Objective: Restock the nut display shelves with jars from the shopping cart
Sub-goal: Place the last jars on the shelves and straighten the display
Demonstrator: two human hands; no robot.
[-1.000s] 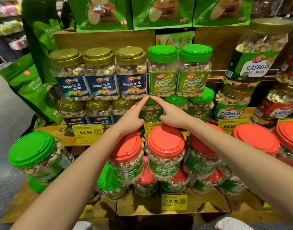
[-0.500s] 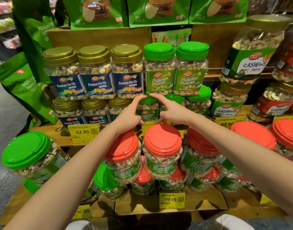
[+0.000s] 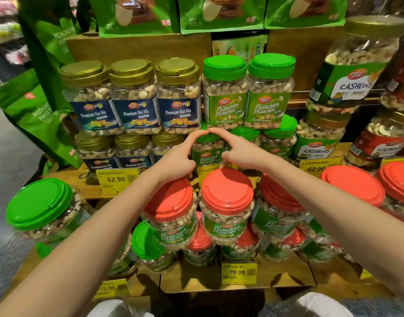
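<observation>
While both arms reach over the red-lid jars (image 3: 227, 191) at the front, the person has a pistachio jar (image 3: 206, 154) cupped between two hands on the middle shelf (image 3: 87, 177). It stands in the lower row, under the upper jars (image 3: 223, 92) and just right of the nut mix jars (image 3: 132, 154). The left hand (image 3: 177, 157) wraps its left side and the right hand (image 3: 243, 154) its right. Both index fingers arch over the green lid (image 3: 207, 138) until the tips nearly meet. So both hands are closed narrow around the jar and hold nothing else.

From where I stand it looks like clear, stiff plastic packed full of nuts in the shell, so I'd guess it is fairly heavy for its size. The walls look smooth and the label glossy, so a one-handed pinch could slip. The square-shouldered body gives flat sides to press on. Taking it low on both sides, or with one palm under the base, seems safest to me. The lid rim is a poorer hold. With another jar resting above and more tight beside it, a careless tug might bring the stack down. I cannot see the cart.
</observation>
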